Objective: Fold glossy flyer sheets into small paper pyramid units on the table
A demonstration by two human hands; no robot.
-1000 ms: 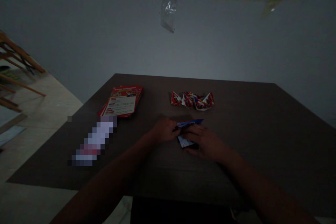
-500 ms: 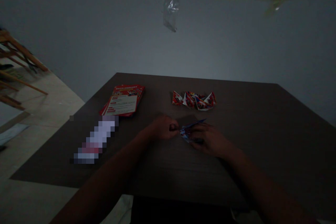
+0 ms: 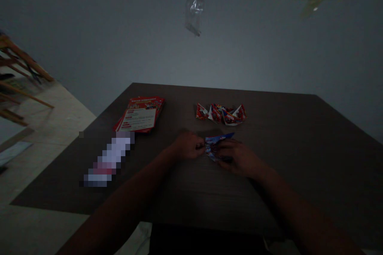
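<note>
Low over the middle of the table, a creased blue printed paper (image 3: pixel 220 138) is between my two hands. My left hand (image 3: pixel 188 146) is closed, its fingertips pinching the paper's left end. From the other side my right hand (image 3: pixel 237 155) has its fingers bent round the paper, covering much of its lower right part. The paper's upper edge slants up past the right fingers. Just beyond my hands stand several folded red, white and blue paper pieces (image 3: pixel 230 115) in a short row.
A stack of red printed leaflets (image 3: pixel 139 115) lies at the back left of the dark table (image 3: pixel 287 127). Nearer me is a pixelated pale strip (image 3: pixel 110 159). The wall (image 3: pixel 269 48) rises behind the table, and wooden furniture (image 3: pixel 20 59) stands at far left.
The blue paper has tilted and opened out, showing more of its printed face toward me. My left hand has turned slightly; the right hand has hardly moved.
</note>
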